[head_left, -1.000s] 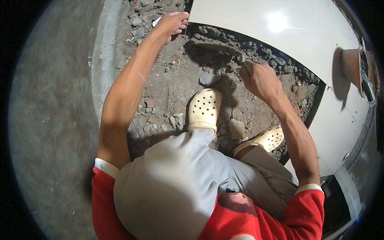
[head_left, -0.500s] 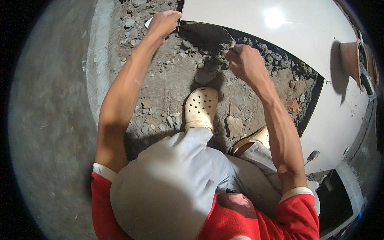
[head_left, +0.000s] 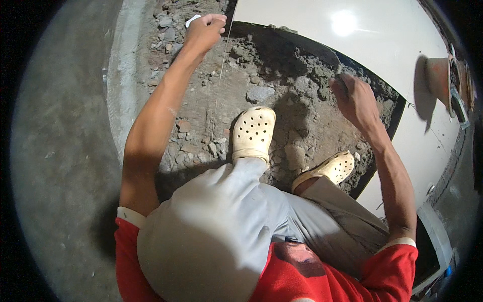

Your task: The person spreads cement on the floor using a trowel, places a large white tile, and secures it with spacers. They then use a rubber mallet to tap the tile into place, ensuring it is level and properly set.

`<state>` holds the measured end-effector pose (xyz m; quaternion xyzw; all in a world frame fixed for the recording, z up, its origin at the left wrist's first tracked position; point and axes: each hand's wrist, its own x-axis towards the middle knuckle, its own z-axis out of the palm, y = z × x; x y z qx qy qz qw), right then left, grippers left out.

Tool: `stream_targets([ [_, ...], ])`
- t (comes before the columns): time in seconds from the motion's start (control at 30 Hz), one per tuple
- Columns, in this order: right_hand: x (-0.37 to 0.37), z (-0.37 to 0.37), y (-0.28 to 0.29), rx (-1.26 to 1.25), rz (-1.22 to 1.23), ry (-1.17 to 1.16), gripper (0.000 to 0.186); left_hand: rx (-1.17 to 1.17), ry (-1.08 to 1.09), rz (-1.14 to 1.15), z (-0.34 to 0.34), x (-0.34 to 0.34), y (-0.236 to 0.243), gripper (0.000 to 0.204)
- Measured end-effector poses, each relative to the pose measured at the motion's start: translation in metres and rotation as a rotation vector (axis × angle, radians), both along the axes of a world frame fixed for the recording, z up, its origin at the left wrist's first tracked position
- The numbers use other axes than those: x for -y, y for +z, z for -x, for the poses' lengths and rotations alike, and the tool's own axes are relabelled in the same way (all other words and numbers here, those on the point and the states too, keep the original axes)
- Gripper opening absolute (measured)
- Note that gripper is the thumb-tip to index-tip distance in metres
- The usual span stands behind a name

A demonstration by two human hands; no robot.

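My left hand (head_left: 204, 34) is at the top, beside a thin taut string (head_left: 220, 75) and the near corner of a large glossy white tile (head_left: 302, 15). Its fingers are closed, and a small white piece (head_left: 192, 20) that I cannot identify shows at them. Farther right, my right hand (head_left: 358, 103) is closed around the handle of a trowel. The blade of this trowel (head_left: 322, 52) blends into dark grey mortar (head_left: 314, 70) along the tile's dark edge; its outline is hard to make out.
Rubble and stones (head_left: 259, 93) cover the ground around my cream clogs (head_left: 254, 131). A pale concrete strip (head_left: 121, 75) borders smooth floor (head_left: 60, 126) at left. On the tiles at right rests an orange-brown bucket (head_left: 436, 78) with a tool against it.
My right hand has moved right and slightly down with the trowel, along the mortar. My left hand has barely moved. My right knee has swung outward, showing more of the right clog.
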<state>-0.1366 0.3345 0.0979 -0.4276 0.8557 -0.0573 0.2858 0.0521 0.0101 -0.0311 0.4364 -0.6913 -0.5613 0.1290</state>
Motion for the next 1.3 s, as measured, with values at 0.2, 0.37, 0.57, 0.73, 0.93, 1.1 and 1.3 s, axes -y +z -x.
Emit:
stream_targets([
  [0.2, -0.065, -0.006, -0.016, 0.034, 0.063, 0.065, 0.030, 0.049, 0.020, 0.217, 0.005, -0.007, 0.022, 0.029],
  [0.37, -0.076, -0.022, -0.045, -0.028, -0.021, 0.184, 0.030, 0.031, 0.021, 0.313, 0.013, -0.018, 0.037, 0.028],
  [0.57, -0.073, -0.019, -0.073, -0.084, 0.062, 0.069, 0.031, 0.015, -0.033, 0.321, 0.022, -0.018, 0.035, 0.028],
  [0.73, -0.127, 0.015, -0.075, -0.155, 0.123, 0.135, 0.030, 0.044, -0.060, 0.467, 0.021, -0.017, 0.044, 0.028],
  [0.93, -0.226, 0.076, -0.061, -0.163, -0.289, 0.011, 0.054, 0.072, -0.043, 0.385, 0.026, -0.021, 0.054, 0.028],
  [1.1, -0.242, 0.096, -0.088, -0.356, 0.240, 0.118, 0.026, 0.083, -0.041, 0.328, 0.035, -0.029, 0.060, 0.027],
  [1.3, -0.216, 0.103, -0.098, -0.408, 0.220, 0.021, 0.022, 0.071, -0.078, 0.350, 0.037, -0.033, 0.062, 0.027],
])
